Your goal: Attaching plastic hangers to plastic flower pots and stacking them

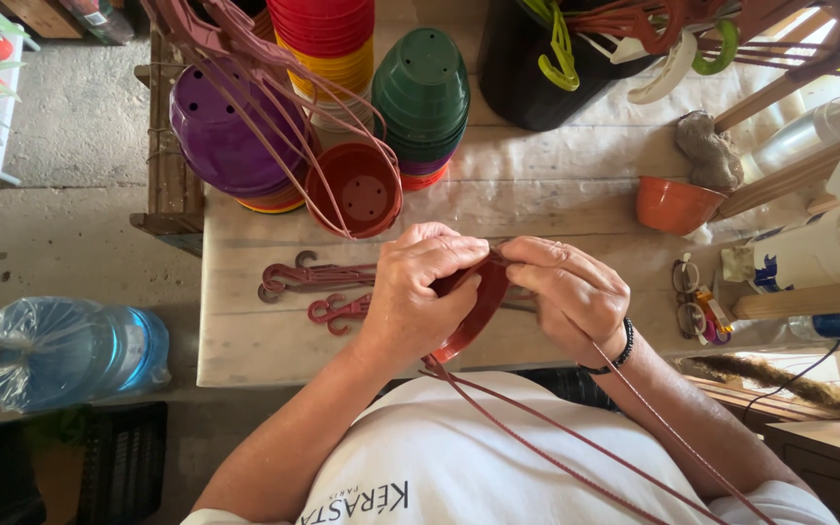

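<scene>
Both hands meet over the near edge of the bench [274,340]: the left hand [418,292] is clamped around the rim of a terracotta-red plastic pot [478,306], thumb and fingers wrapped over it, while the right hand [571,292] pinches closed at the pot's upper rim where thin red hanger strands [576,437] attach; those strands trail down across the person's white shirt. Largest of the surroundings is the pale wooden bench itself, carrying everything else. On the floor to the left stands a big clear blue water bottle [60,350]. At the bench's far left sits a stack of purple pots [221,126] lying on its side, with a stack of red and yellow pots [328,39] and a stack of green pots [422,92] beside it. An open red pot [357,190] with hanger strands looped around it rests just beyond the left hand. A small orange bowl [673,202] stands to the right, well apart from the hands. Loose red hanger hooks [318,277] lie flat just left of the left hand. A pair of glasses [687,292] lies near the right wrist.
</scene>
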